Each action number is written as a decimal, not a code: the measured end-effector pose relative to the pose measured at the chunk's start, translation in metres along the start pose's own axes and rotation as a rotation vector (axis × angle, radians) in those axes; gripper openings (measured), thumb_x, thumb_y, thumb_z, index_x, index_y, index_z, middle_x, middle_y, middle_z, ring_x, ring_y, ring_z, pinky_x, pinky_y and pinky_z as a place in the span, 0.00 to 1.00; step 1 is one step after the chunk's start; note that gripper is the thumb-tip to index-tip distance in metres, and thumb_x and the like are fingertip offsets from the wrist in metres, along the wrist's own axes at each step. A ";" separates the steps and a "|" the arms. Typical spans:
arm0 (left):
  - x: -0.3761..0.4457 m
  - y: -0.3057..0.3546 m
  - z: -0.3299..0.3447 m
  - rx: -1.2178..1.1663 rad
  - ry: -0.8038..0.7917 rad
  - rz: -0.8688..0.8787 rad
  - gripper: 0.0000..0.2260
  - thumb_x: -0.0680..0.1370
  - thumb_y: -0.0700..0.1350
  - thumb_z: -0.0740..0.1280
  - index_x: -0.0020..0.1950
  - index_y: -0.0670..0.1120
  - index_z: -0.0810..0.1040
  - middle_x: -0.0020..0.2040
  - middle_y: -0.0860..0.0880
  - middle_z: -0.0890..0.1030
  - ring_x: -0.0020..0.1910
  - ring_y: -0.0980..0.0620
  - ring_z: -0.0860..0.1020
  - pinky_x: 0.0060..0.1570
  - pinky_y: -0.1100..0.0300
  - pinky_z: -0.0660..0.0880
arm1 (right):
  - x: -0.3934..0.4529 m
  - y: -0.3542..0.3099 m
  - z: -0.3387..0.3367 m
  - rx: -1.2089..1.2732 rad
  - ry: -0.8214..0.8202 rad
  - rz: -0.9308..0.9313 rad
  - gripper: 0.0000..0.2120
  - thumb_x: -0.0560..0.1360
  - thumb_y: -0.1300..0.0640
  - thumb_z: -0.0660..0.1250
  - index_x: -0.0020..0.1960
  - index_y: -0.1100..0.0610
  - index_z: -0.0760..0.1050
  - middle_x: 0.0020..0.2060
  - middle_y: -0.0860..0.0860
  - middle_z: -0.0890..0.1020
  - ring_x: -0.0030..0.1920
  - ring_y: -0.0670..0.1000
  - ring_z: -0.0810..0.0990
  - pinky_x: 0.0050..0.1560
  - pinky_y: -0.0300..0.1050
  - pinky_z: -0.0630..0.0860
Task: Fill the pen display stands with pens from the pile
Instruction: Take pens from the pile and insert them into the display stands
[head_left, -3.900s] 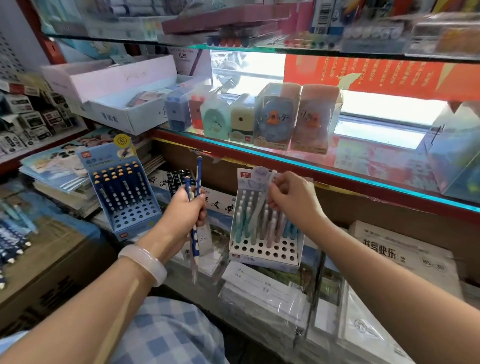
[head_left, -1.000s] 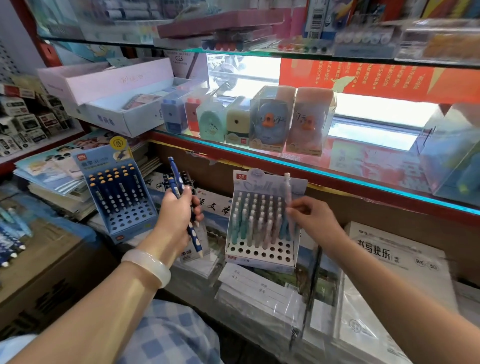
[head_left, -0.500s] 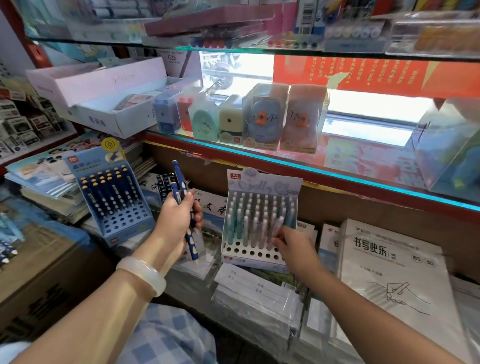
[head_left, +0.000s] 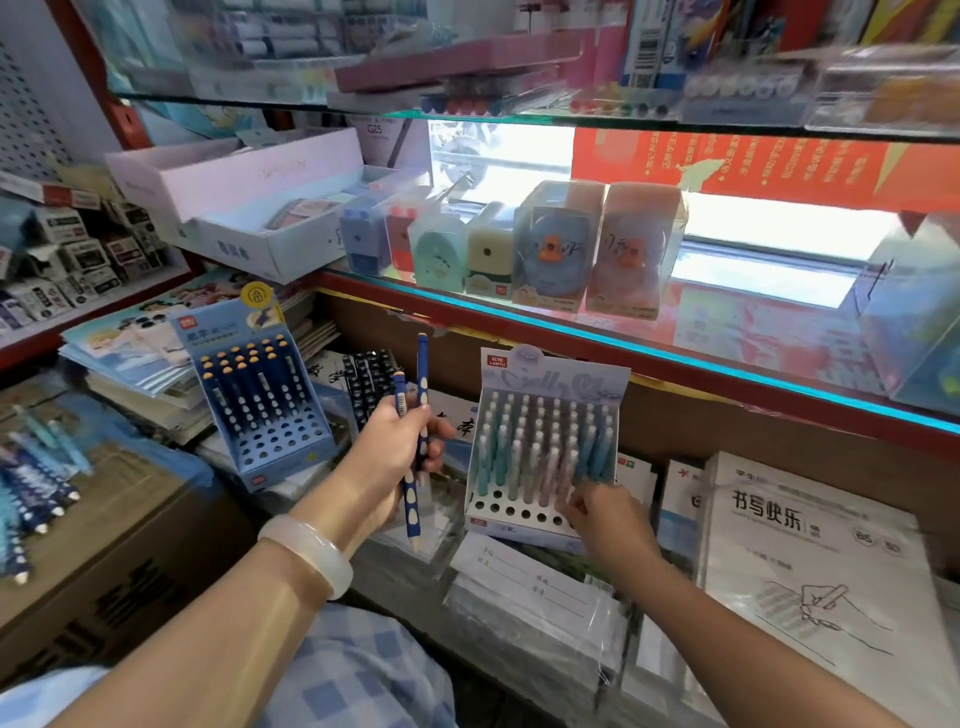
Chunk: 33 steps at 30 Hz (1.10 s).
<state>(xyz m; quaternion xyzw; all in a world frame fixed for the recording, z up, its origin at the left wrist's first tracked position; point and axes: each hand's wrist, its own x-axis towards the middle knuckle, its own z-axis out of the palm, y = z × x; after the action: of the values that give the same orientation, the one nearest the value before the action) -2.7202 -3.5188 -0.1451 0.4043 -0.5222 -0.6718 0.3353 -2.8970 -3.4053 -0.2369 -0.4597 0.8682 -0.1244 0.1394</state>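
Note:
My left hand (head_left: 396, 451) grips two dark blue pens (head_left: 408, 452) upright, between the two stands. The blue display stand (head_left: 270, 415) on the left holds dark blue pens in its upper rows, with bare holes lower down. The white display stand (head_left: 540, 447) in the middle is packed with pastel pens and has a bare front row of holes. My right hand (head_left: 605, 519) is at that stand's lower right corner, fingers curled on the bottoms of the pastel pens there. A pile of blue pens (head_left: 31, 488) lies on the cardboard box at the far left.
Wrapped notebooks and exercise books (head_left: 810, 566) are stacked under and right of the stands. A glass shelf (head_left: 623, 332) with boxed pencil sharpeners juts out just above. Stacked booklets (head_left: 135, 358) lie behind the blue stand.
My right hand put a pastel pen into the white stand and dropped to its lower right corner. My left hand kept holding the blue pens, shifting slightly.

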 end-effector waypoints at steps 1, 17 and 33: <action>0.001 0.000 -0.003 -0.003 0.000 0.003 0.03 0.82 0.37 0.54 0.49 0.42 0.66 0.30 0.46 0.76 0.23 0.55 0.68 0.22 0.64 0.63 | -0.004 -0.001 -0.004 0.026 0.074 -0.025 0.11 0.80 0.51 0.60 0.46 0.56 0.76 0.41 0.53 0.80 0.42 0.53 0.79 0.41 0.44 0.75; -0.009 0.018 -0.064 0.306 0.006 0.110 0.06 0.80 0.38 0.58 0.47 0.46 0.73 0.40 0.46 0.78 0.35 0.52 0.74 0.36 0.61 0.71 | 0.017 -0.183 -0.059 0.968 -0.172 -0.281 0.09 0.76 0.54 0.66 0.47 0.61 0.78 0.33 0.53 0.80 0.31 0.46 0.79 0.34 0.35 0.77; 0.040 0.017 -0.212 0.081 0.515 0.016 0.09 0.82 0.50 0.54 0.45 0.49 0.66 0.35 0.45 0.73 0.23 0.53 0.64 0.20 0.65 0.61 | 0.113 -0.308 -0.002 0.464 0.073 -0.368 0.06 0.79 0.57 0.61 0.44 0.57 0.72 0.43 0.55 0.80 0.47 0.57 0.79 0.46 0.51 0.75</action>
<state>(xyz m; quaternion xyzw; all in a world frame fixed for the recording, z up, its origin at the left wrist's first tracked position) -2.5482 -3.6493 -0.1638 0.5710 -0.4491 -0.5229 0.4459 -2.7233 -3.6674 -0.1430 -0.5602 0.7232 -0.3593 0.1845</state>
